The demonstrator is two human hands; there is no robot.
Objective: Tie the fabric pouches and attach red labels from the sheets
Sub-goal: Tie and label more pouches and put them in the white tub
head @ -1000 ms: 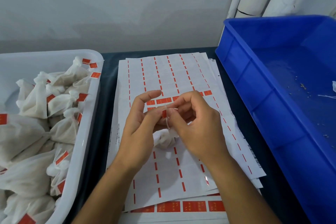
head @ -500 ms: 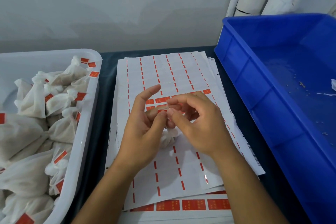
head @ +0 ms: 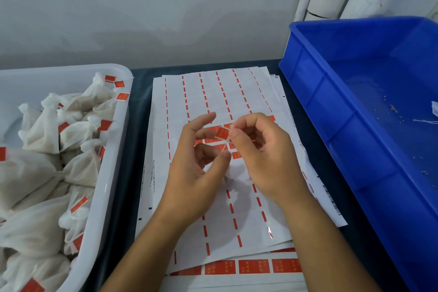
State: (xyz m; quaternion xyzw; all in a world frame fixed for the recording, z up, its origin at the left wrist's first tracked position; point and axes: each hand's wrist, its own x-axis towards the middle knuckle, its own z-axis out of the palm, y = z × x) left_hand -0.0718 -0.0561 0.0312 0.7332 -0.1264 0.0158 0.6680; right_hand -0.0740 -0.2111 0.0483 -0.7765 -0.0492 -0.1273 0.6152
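Observation:
Above the middle of the label sheets (head: 213, 92), my left hand (head: 189, 173) and my right hand (head: 265, 156) meet. My right hand pinches a small red label (head: 222, 132) between thumb and forefinger. A thin white string (head: 226, 143) runs from that label down to my left thumb tip, where my left hand pinches it. A small white fabric pouch (head: 226, 174) shows only as a sliver between and below my palms, mostly hidden. The top sheet is largely peeled, with a few red labels left near my fingers.
A white tub (head: 104, 187) on the left holds several tied pouches with red labels. A blue crate (head: 331, 130) stands on the right, holding crumbs and a scrap of string. More label sheets (head: 253, 266) lie stacked at the near edge. White pipes stand behind the crate.
My hands have drawn slightly apart. The red label, earlier tucked between my fingertips, now stands out in my right hand with the string stretched to my left thumb.

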